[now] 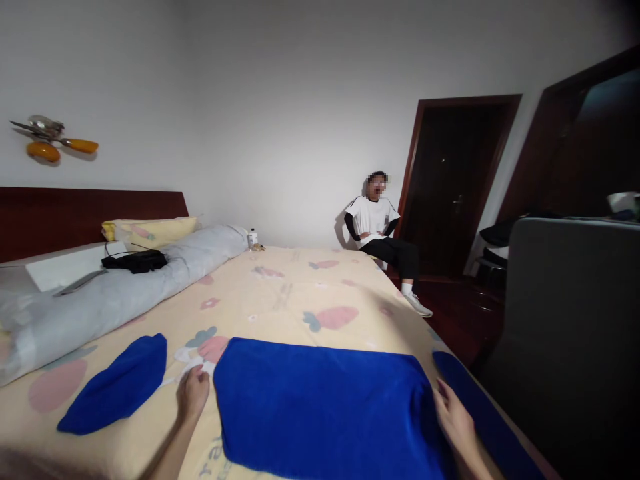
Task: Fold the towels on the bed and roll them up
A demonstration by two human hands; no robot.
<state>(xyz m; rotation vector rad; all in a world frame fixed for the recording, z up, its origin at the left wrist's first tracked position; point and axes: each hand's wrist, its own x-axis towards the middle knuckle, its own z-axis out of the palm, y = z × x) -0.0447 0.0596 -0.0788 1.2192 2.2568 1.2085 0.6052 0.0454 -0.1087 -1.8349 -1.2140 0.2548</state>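
Facing a long pale-grey roll (135,300) bearing a black fabric bundle (137,261), and a white bottle (253,237), contents hidden; holding the left hand (195,390) curled closed beside a flat blue cloth (320,407) on the cream strawberry-print bed (270,307), the right hand (456,420) bent at its other edge, unclear whether gripping.

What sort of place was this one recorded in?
Most likely a bedroom: a wide bed with a fruit-patterned cover takes up much of the view, with a dark reddish headboard along the wall on the left and a yellow pillow in front of it.
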